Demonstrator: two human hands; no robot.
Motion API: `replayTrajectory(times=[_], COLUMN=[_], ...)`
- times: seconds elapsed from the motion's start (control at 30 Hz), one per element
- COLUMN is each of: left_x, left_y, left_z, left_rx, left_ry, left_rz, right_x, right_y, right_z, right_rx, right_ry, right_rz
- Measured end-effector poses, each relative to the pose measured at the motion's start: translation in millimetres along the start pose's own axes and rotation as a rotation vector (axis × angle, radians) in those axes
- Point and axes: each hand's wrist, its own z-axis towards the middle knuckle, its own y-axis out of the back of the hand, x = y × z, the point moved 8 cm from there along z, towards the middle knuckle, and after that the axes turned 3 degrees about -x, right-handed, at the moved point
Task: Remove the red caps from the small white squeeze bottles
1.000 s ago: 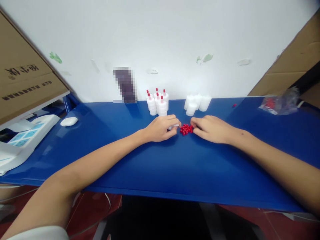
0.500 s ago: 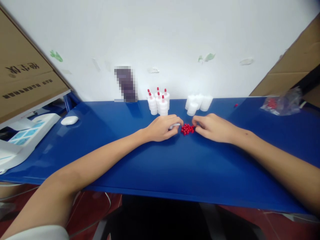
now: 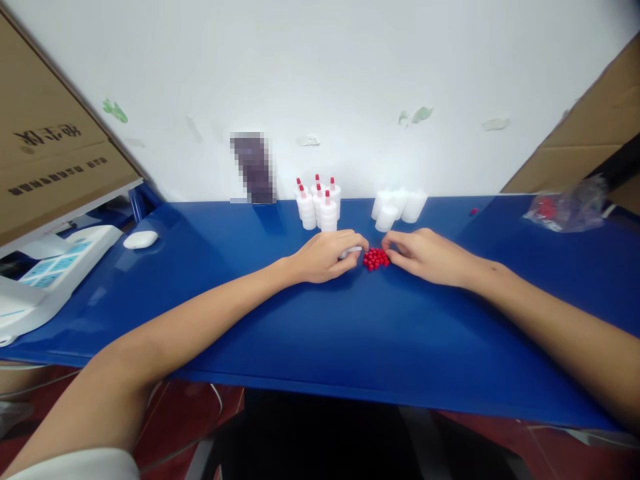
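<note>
My left hand (image 3: 325, 255) rests on the blue table (image 3: 350, 327) with its fingers wrapped round a small white bottle (image 3: 350, 251), of which only the end shows. A small heap of red caps (image 3: 376, 259) lies between my two hands. My right hand (image 3: 425, 255) lies just right of the heap, fingers curled and pinched at its edge; whether a cap is between them is hidden. Behind my left hand stand several white bottles with red caps (image 3: 319, 205). Several uncapped white bottles (image 3: 397, 206) stand behind my right hand.
A cardboard box (image 3: 50, 153) leans at the left above a white machine (image 3: 45, 280) and a white mouse (image 3: 141, 239). A plastic bag with red bits (image 3: 565, 207) lies at the right, near another cardboard box (image 3: 590, 127). One stray red cap (image 3: 473, 211) lies far right.
Both hands stay almost in place beside the red heap. My right hand's fingers have shifted slightly at the heap's edge.
</note>
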Motion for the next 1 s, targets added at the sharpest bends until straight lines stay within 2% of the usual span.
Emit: replayTrajectory(times=[0.13, 0.27, 0.37, 0.47, 0.67, 0.83, 0.9, 1.0], left_x=[0, 1, 1, 1, 5, 3, 5, 21], left_y=[3.7, 8.7, 9.9, 9.6, 6.6, 6.8, 13.7, 33.8], left_z=[-1, -3, -5, -6, -7, -7, -8, -16], left_rx=[-0.052, -0.118, -0.138, -0.151, -0.172, -0.174, -0.259, -0.539], left_ry=[-0.007, -0.003, -0.017, -0.043, -0.03, -0.022, 0.004, 0.16], left_rz=[-0.019, -0.048, -0.082, -0.103, -0.103, -0.091, -0.089, -0.128], right_x=[12, 47, 74, 88, 81, 77, 74, 58], right_y=[19, 33, 35, 33, 27, 28, 34, 47], right_z=[-3, -13, -22, -27, -23, -24, -25, -24], right_rx=[-0.201, -0.407, -0.512, -0.555, -0.539, -0.596, -0.634, -0.714], right_ry=[0.075, 0.256, 0.365, 0.432, 0.403, 0.361, 0.338, 0.233], right_rz=[-0.016, 0.042, 0.088, 0.102, 0.032, -0.058, -0.048, -0.072])
